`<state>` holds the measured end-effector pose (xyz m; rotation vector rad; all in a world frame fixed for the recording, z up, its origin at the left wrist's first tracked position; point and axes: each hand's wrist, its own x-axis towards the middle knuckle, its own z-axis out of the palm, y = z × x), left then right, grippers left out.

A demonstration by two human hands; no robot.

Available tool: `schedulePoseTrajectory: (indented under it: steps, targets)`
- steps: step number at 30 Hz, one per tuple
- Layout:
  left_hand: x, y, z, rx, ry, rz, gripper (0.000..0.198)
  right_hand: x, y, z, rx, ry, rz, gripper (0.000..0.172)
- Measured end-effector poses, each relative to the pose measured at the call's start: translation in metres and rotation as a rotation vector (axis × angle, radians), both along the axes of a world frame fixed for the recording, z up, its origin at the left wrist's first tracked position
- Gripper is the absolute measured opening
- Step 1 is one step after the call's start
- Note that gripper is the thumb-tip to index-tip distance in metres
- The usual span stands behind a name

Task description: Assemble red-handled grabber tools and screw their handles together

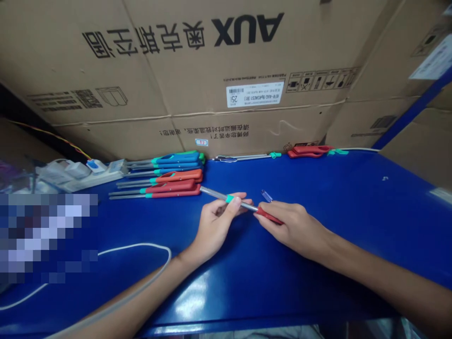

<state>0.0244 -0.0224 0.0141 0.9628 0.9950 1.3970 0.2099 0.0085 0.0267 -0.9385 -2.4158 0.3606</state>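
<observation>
Between my two hands is a lighter-like tool with a metal tube (213, 192), a green collar and a red handle (270, 216). My left hand (221, 219) pinches the tube at the green collar (229, 199), thumb on top. The red handle is gripped by my right hand (294, 223), which covers much of it. A small purple-blue piece (267, 196) lies on the table just beyond my right hand. Left of the tube's tip are several similar tools in a row, with red (173, 189), orange (181, 176) and blue (178, 158) handles.
Large cardboard (197, 94) stands behind the blue table (353, 212). Red handles (310, 150) and a pen (226, 159) beside thin rods lie along the back. A power strip (93, 179) is at left; a white cable (141, 245) loops by my left forearm.
</observation>
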Motion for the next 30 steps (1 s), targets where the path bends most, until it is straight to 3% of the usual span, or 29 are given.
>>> schedulePoseTrajectory:
  steps: [5,13,30]
  targets:
    - [-0.01,-0.004,0.005,0.067,0.119,-0.084,0.049,0.008,0.005,0.0,0.013,0.057,0.12,0.02]
    - [-0.021,-0.009,0.023,0.173,0.204,-0.002,0.035,0.016,0.011,0.005,-0.026,0.132,0.151,0.019]
    - [-0.015,-0.008,0.02,0.223,0.33,0.0,0.013,0.016,0.012,0.01,-0.052,0.067,0.189,0.019]
